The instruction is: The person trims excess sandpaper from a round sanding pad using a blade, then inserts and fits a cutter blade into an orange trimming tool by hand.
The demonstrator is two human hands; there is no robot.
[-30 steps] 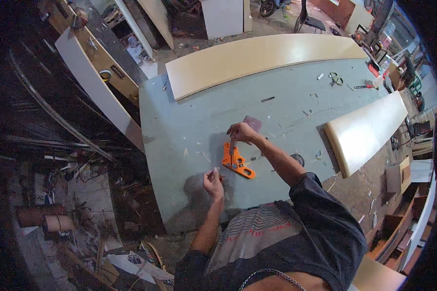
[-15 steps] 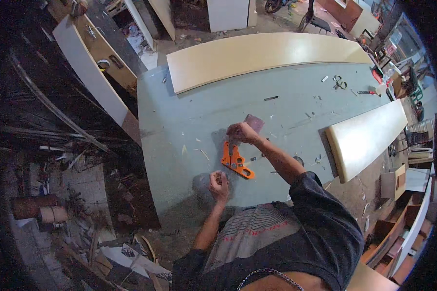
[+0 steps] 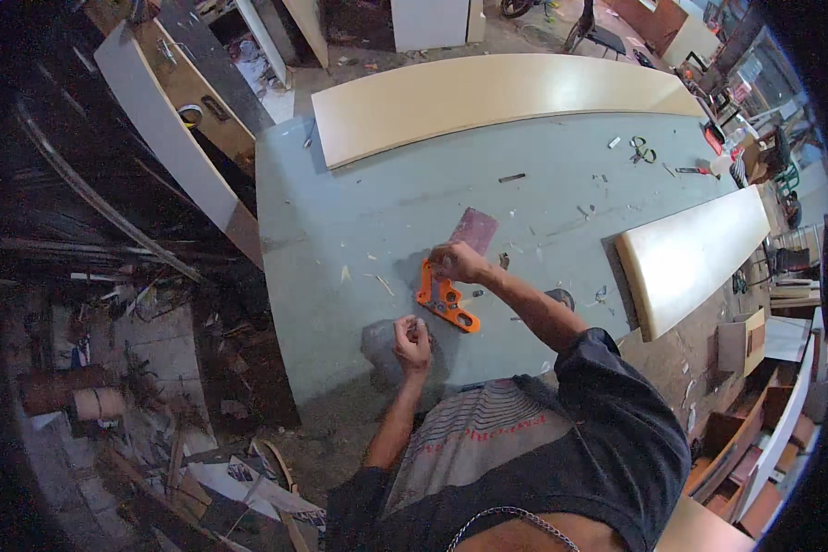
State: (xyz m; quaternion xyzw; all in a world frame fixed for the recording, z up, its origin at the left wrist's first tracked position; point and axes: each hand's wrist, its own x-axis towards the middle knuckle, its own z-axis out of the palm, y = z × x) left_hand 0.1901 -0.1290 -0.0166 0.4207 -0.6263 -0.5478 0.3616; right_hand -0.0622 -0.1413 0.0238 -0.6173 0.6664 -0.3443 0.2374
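On the grey-green tabletop (image 3: pixel 340 276) lies an orange angled hand tool (image 3: pixel 460 317) with round holes and dark metal parts. My right hand (image 3: pixel 458 261) is over its upper part, fingers pinched downward; what is between them is hidden. A reddish-purple sheet like sandpaper (image 3: pixel 475 227) shows just beyond the right hand, partly covered by it. My left hand (image 3: pixel 412 346) hovers nearer to me, left of the tool's lower end, with fingers curled in; I cannot make out anything in them.
A long pale panel (image 3: pixel 506 101) spans the table's far side, and a shorter thick white panel (image 3: pixel 695 262) lies at the right. Scissors (image 3: pixel 643 150), a red-handled tool (image 3: pixel 693 171) and a dark strip (image 3: pixel 512 178) lie among scraps. Boards lean at the left.
My right hand has come slightly nearer to me along the orange tool, covering more of its middle and uncovering more of the purple sheet. The left hand stays near the same place, fingers still curled.
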